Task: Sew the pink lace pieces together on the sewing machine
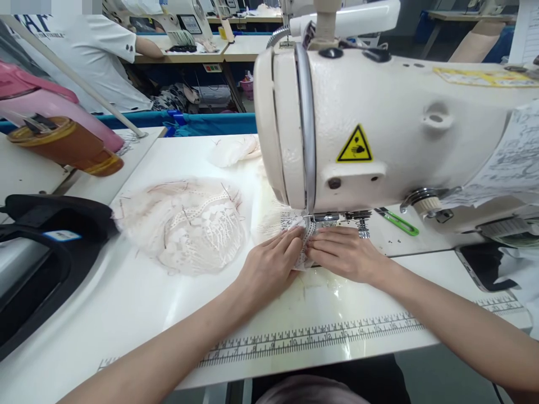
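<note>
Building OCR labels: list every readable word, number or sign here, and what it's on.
"10 11 12", running on to "17": ruler printed along the table front edge.
Yellow warning triangle, hand pictogram, no words: sewing machine head.
Yellow sticker on the machine's top: too blurred.
Paper sheet at right: print too small.
Co-worker's white shirt: lettering cut off, unreadable.

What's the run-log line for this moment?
left hand: flat on white lace piece | right hand: flat on it | cream sewing machine: head above

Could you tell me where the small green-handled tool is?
In the head view, the small green-handled tool lies on the white table under the cream sewing machine, just beyond the right hand.
</note>
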A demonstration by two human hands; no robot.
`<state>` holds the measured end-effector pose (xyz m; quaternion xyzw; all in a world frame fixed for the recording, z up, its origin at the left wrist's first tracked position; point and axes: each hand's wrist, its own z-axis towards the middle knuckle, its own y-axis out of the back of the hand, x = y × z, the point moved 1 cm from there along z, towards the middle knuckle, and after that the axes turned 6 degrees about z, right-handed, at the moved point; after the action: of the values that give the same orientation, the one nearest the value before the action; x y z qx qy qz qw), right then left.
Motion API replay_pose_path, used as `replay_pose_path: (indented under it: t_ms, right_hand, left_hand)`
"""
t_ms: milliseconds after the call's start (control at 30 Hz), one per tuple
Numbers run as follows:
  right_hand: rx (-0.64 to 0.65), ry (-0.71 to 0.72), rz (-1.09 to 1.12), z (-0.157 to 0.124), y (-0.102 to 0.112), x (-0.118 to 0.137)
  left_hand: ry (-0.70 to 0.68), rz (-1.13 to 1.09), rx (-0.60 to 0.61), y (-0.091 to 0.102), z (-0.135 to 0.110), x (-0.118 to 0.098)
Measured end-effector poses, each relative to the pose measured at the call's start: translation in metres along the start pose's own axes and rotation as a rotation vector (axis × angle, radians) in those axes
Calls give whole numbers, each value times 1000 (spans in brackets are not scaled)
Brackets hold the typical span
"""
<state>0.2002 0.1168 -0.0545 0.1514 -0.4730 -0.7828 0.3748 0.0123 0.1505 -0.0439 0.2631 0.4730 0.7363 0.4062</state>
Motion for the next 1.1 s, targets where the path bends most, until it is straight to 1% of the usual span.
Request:
replay_pose_path:
  t_ms: [100,300,433,533,633,733,900,1000,1100]
  right_hand:
    - [1,8,-45,-1,1,-3]
    - [30,32,-40,-1,3,-10]
    - [38,43,-78,1,8,-11]
    - [-18,61,-126,3,14,-9]
    - [-85,35,-177,4,18,-7]
    - [-122,28,-202,4,19,-8]
    - [-91,5,-231,2,17,-12]
    - [-39,-19,-300,0,17,-13]
    - [-18,-45,-366,-2,17,-13]
  left_hand:
    - [6,8,8,-1,1,0]
    - [8,38,11,0,1,-2]
    - [12,67,10,-2,1,-2]
    - [-19,82,10,-4,0,-1]
    - [-48,96,1,-5,0,-1]
    - [-61,106,-16,-5,0,-1]
    - [-66,103,-14,-6,0,-1]
    - [-69,93,-9,-8,1,-1]
    - [-62,88,-8,-9,1,-1]
